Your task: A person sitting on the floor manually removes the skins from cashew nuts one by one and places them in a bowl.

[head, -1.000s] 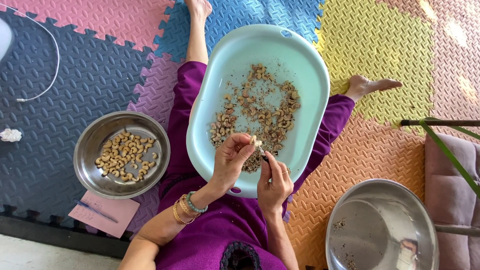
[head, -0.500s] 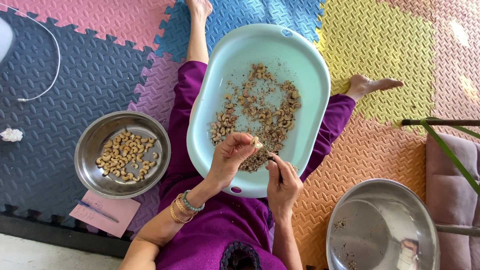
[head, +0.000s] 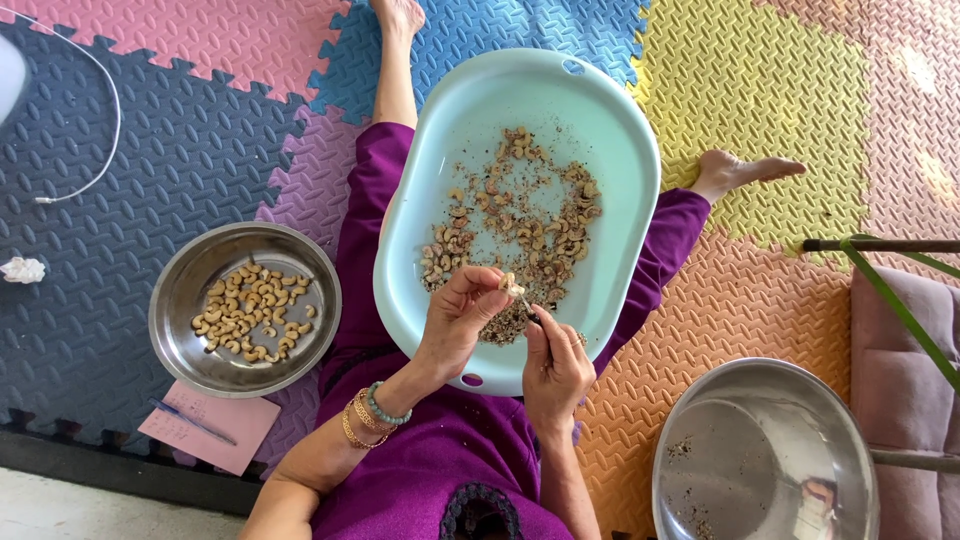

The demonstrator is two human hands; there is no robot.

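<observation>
head cam | looks straight down | close over lap, floor mats [head: 180,150]

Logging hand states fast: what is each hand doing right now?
Left hand: closed, pinching a cashew.
Right hand: closed on a small dark tool touching the cashew.

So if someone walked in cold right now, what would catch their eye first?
First, the pale blue oval tray on the person's lap, strewn with unpeeled cashews and skin flakes. Just above its near rim, the left hand pinches a single cashew while the right hand puts a small tool to it. At left on the foam mat, a steel bowl holds peeled cashews.
</observation>
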